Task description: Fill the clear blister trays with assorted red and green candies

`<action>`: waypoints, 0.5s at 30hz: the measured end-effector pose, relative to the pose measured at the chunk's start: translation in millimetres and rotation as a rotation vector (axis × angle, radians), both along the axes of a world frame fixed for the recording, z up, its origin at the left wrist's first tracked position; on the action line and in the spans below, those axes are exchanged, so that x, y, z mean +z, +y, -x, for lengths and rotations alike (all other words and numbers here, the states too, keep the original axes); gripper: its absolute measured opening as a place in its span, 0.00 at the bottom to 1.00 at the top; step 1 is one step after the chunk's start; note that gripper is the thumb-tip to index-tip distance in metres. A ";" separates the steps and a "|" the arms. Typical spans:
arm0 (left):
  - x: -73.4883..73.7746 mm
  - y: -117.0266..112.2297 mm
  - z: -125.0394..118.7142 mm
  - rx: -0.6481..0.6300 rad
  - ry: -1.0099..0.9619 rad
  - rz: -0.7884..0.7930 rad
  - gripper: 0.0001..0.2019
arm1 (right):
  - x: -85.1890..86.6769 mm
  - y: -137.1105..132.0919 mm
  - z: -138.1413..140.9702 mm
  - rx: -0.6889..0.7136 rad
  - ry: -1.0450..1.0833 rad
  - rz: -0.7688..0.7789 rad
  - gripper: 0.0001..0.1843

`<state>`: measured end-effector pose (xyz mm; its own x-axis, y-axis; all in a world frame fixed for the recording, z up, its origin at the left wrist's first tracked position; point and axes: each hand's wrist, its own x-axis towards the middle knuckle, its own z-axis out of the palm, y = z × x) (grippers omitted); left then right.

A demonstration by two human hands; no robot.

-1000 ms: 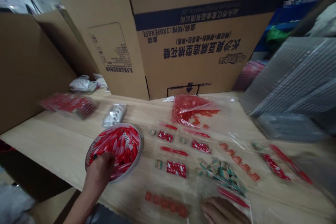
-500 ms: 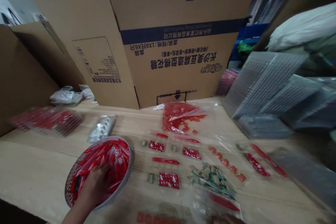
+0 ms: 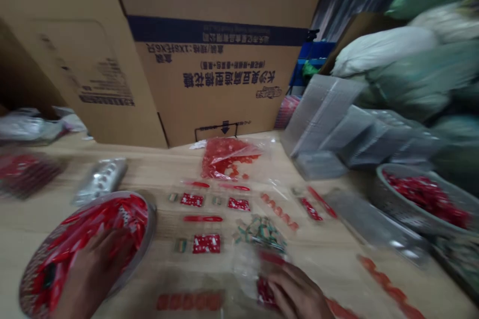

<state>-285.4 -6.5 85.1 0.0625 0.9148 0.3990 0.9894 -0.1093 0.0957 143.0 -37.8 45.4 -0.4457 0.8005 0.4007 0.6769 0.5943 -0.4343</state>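
Note:
The view is smeared by motion. My left hand (image 3: pixel 92 271) rests among the red packets (image 3: pixel 101 217) in a round metal sieve bowl (image 3: pixel 150 217) at the lower left; its fingers are blurred. My right hand (image 3: pixel 297 291) is at the bottom centre, fingers curled on a clear plastic bag (image 3: pixel 250 264) holding a red packet (image 3: pixel 265 293). Just beyond lie more clear bags with small red cards (image 3: pixel 204 243), a red strip (image 3: pixel 202 219) and a heap of green-striped sweets (image 3: pixel 262 232).
A large printed cardboard box (image 3: pixel 209 84) stands at the back of the wooden table (image 3: pixel 164 174). In front of it lies a bag of red pieces (image 3: pixel 224 157). Stacked clear plastic trays (image 3: pixel 337 124) and a second metal basket (image 3: pixel 396 212) of red packets are to the right. A silver blister pack (image 3: pixel 99 179) is at the left.
The camera has swung right, bringing the second basket and sacks into view. My left hand has stayed in the sieve bowl. My right hand has come further up onto the clear bag.

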 end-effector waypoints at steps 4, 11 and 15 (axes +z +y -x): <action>-9.8 0.8 -48.3 -0.276 -0.051 -0.094 0.11 | 19.1 -5.8 -26.2 -0.239 0.181 0.068 0.10; -63.0 6.1 -176.9 -0.713 -0.013 0.158 0.33 | 7.8 -35.4 -54.4 -0.429 0.180 0.143 0.10; -62.4 23.3 -195.8 -0.706 0.042 0.396 0.40 | -3.8 -49.4 -64.3 -0.479 0.165 0.151 0.11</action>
